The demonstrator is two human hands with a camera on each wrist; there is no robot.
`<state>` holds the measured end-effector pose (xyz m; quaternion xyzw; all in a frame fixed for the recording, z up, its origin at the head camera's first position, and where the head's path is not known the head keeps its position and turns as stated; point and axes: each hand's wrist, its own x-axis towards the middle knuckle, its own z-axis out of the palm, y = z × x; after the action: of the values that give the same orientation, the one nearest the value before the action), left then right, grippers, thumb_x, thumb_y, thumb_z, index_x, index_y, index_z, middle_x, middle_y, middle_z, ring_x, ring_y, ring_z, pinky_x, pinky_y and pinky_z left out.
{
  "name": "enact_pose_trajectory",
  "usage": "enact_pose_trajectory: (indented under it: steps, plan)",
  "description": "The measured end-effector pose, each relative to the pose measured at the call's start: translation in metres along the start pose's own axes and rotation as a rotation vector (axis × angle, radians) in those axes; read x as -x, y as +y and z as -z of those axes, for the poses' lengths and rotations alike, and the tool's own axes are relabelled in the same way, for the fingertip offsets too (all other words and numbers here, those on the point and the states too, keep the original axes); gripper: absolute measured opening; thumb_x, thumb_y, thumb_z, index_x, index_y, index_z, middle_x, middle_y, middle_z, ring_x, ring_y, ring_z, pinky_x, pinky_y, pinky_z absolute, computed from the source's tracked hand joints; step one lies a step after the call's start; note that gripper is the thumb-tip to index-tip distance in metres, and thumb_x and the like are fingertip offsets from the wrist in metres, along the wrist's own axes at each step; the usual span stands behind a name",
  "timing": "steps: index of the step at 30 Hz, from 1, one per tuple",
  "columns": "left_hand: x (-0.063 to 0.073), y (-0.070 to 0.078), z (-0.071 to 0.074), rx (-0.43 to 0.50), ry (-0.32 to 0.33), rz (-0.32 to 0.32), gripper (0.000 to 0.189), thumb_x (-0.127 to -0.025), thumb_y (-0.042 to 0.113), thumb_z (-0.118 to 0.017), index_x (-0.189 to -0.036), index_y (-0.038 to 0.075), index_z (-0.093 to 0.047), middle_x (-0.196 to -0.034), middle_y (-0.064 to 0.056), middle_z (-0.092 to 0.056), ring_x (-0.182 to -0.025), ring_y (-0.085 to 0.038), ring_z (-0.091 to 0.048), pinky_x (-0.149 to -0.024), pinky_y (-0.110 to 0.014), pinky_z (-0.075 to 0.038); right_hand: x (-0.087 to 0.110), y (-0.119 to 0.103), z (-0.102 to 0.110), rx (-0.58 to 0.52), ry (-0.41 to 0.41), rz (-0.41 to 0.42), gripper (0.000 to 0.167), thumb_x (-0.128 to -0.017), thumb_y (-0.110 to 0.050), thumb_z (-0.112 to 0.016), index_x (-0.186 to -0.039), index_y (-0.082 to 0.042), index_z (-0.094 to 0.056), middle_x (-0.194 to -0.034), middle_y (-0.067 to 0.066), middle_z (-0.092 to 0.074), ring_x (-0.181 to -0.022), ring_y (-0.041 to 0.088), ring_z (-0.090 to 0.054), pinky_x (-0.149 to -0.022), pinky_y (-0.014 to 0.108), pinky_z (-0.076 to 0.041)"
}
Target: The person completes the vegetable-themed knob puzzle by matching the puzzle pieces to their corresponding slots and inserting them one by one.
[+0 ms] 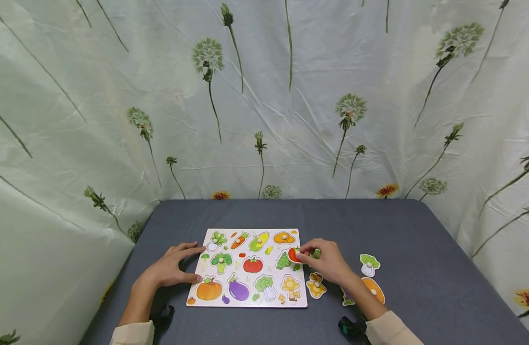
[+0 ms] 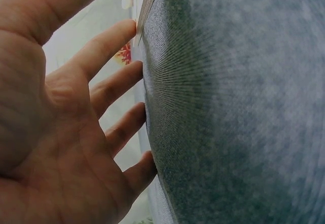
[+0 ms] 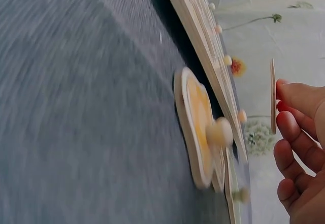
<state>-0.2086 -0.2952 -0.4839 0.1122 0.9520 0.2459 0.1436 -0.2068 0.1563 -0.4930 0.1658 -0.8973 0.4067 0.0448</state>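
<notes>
A white wooden vegetable puzzle board lies flat on the table. Its top row and the broccoli piece carry knobs. My left hand rests at the board's left edge, fingers spread, with index finger and thumb on its rim; in the left wrist view the fingers reach the edge. Over the board's right side, my right hand pinches a red tomato puzzle piece. Seen edge-on in the right wrist view, that tomato piece is raised above the table. A printed tomato marks mid-board.
Right of the board lie a mushroom piece, a bok choy piece, an orange piece and an eggplant piece, partly under the right forearm. Green shows behind the right hand. A flowered curtain hangs behind the grey table.
</notes>
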Motion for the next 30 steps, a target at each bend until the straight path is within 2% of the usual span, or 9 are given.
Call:
enact_pose_trajectory:
  steps: [7,12,14,19,30]
  plan:
    - [0.001,0.002,0.001,-0.003,0.001,0.008,0.090,-0.073,0.052,-0.087,-0.151,0.024,-0.055,-0.161,-0.019,-0.039,-0.143,-0.048,-0.032,-0.105,-0.077,-0.033,-0.009,-0.013,-0.015,-0.034,-0.032,0.006,0.007,-0.090,-0.027,-0.082,-0.091,-0.021,-0.079,-0.081,-0.011,-0.067,-0.075,0.005,-0.057,-0.068,0.022,-0.047]
    - [0.001,0.003,0.001,-0.006,-0.004,0.000,0.090,-0.073,0.052,-0.087,-0.151,0.023,-0.054,-0.161,-0.019,-0.039,-0.143,-0.048,-0.032,-0.105,-0.077,-0.033,-0.013,-0.019,-0.027,-0.046,-0.031,-0.019,0.005,-0.088,-0.027,-0.083,-0.088,-0.024,-0.079,-0.079,-0.014,-0.065,-0.072,0.006,-0.054,-0.065,0.022,-0.044]
    - [0.001,0.003,0.002,-0.004,-0.004,-0.001,0.090,-0.073,0.052,-0.087,-0.151,0.024,-0.054,-0.161,-0.019,-0.039,-0.143,-0.048,-0.032,-0.105,-0.077,-0.033,-0.015,-0.022,-0.031,-0.058,-0.035,-0.022,0.005,-0.088,-0.027,-0.083,-0.087,-0.025,-0.079,-0.079,-0.015,-0.066,-0.074,0.006,-0.055,-0.067,0.022,-0.044]
    - [0.002,0.003,0.002,-0.005,-0.007,0.003,0.089,-0.073,0.051,-0.087,-0.151,0.024,-0.054,-0.161,-0.019,-0.039,-0.143,-0.048,-0.032,-0.106,-0.077,-0.032,-0.019,-0.026,-0.042,-0.082,-0.041,0.003,0.005,-0.088,-0.025,-0.083,-0.086,-0.022,-0.080,-0.079,-0.013,-0.069,-0.075,0.004,-0.058,-0.071,0.022,-0.046]
    - [0.001,0.002,0.002,-0.011,-0.008,0.002,0.089,-0.073,0.053,-0.086,-0.151,0.024,-0.054,-0.161,-0.019,-0.039,-0.142,-0.047,-0.033,-0.105,-0.077,-0.033,-0.025,-0.037,-0.057,-0.072,-0.066,0.032,0.008,-0.089,-0.027,-0.082,-0.087,-0.020,-0.080,-0.077,-0.013,-0.069,-0.071,0.001,-0.058,-0.067,0.020,-0.048]
